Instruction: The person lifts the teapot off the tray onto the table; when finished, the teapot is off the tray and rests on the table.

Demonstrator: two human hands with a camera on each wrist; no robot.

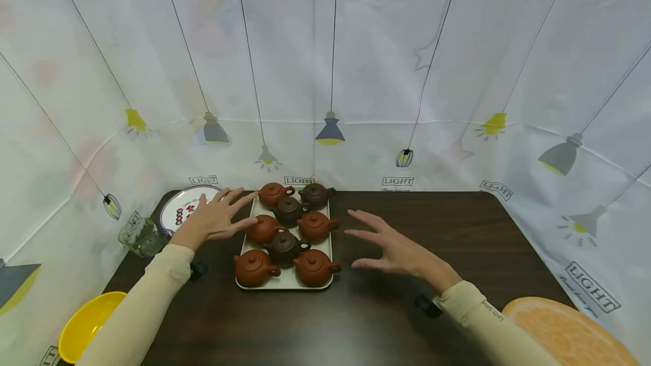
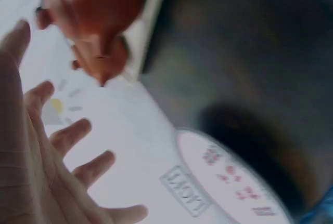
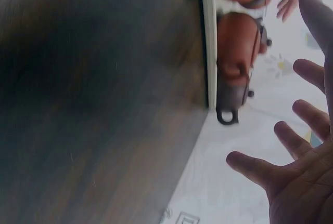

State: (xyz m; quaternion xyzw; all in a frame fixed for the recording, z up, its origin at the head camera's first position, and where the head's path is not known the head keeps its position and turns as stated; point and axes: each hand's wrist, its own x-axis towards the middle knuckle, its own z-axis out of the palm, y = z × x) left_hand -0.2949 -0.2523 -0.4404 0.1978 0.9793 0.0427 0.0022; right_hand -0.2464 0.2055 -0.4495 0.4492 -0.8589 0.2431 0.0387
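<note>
The main risk we see is crowding. Eight clay teapots, five red-brown and three dark, stand close together on the white tray (image 1: 289, 282), which lies on the dark surface (image 1: 305, 326) at the centre of the frame. The red-brown teapot (image 1: 312, 269) at the tray's lower right pokes its handle past the rim, so a hand closing there could snag it and swing the pot into its neighbour. A tilted tray could send the pots sliding, and any loose lids might drop off. At the left of the frame, we would watch the glass mug (image 1: 143, 238) near the left forearm, since an outward elbow could knock it.

Our left hand (image 1: 218, 219) is spread wide, left of centre, its thumb reaching towards the middle red-brown teapot (image 1: 263, 229) of the left column; the left wrist view shows it gripping nothing. Our right hand (image 1: 394, 247), right of centre, is also fanned out and has hold of nothing, apart from the tray.
</note>
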